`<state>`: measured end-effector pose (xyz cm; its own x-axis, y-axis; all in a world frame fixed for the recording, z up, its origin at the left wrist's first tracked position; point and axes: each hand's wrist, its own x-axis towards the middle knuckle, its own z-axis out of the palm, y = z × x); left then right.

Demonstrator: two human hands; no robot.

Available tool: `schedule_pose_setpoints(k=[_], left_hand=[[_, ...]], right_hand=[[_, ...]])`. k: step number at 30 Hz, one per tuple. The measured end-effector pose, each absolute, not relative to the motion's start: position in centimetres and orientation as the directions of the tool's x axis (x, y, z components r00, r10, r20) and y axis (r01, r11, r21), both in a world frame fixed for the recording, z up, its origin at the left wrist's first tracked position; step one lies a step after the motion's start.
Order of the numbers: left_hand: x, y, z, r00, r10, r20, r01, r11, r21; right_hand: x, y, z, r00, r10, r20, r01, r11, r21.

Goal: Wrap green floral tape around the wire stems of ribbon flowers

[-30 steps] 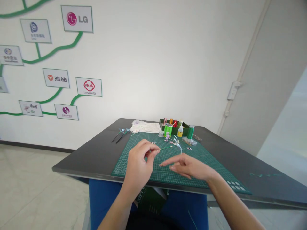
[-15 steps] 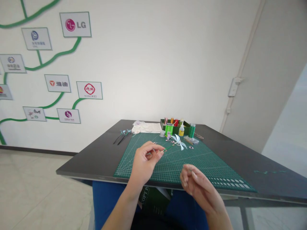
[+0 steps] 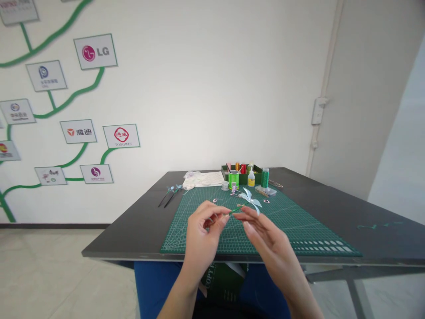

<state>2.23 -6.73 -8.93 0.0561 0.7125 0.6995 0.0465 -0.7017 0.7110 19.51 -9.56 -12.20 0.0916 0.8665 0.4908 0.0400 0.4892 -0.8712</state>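
Observation:
My left hand [image 3: 206, 228] pinches the green stem [image 3: 236, 209] of an artificial flower between thumb and fingertips. The flower [image 3: 251, 200] has pale blue-white pointed petals and leans out to the right above the cutting mat [image 3: 206, 239]. My right hand [image 3: 267, 239] is beside the stem just below the petals. Its fingers are stretched out along the stem, with the thumb apart from them; the fingertips seem to touch the stem.
Behind the hands stand a green can [image 3: 233, 180], a glue bottle [image 3: 251, 178], a green thread spool [image 3: 264, 178] and a dark green box [image 3: 244, 177] of spools. White sheets [image 3: 206, 179] lie at the back left, near two dark-stemmed blue flowers [image 3: 172, 197].
My right hand has risen and moved left to the stem, and its curled fingers have straightened. My left hand keeps its pinch on the stem. The view has tilted slightly.

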Motion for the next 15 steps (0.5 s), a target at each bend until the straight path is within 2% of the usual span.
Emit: schedule_pose_setpoints(k=[3,5,10,15], left_hand=[[2.2,-6.9,-9.0,0.039,0.676,0.736,0.067,-0.737,0.673],[2.1,-6.9,-9.1,0.028,0.658,0.753,0.080,-0.752,0.654],[2.2,-7.1,-9.0,0.023,0.627,0.778,0.104,-0.776,0.622],[2.6,-7.5,-8.8,0.077,0.654,0.753,0.075,-0.757,0.649]], right_hand=[[17.3,-9.8,-10.4,-0.057,0.863,0.503,-0.046,0.501,-0.864],[16.2,-9.6,-9.9,-0.070,0.865,0.498,-0.137,0.486,-0.863],[15.1,-9.2,-10.7,0.036,0.880,0.474,-0.303,0.461,-0.834],[15.4,-9.2,-11.3,0.143,0.878,0.458,-0.324,0.478,-0.816]])
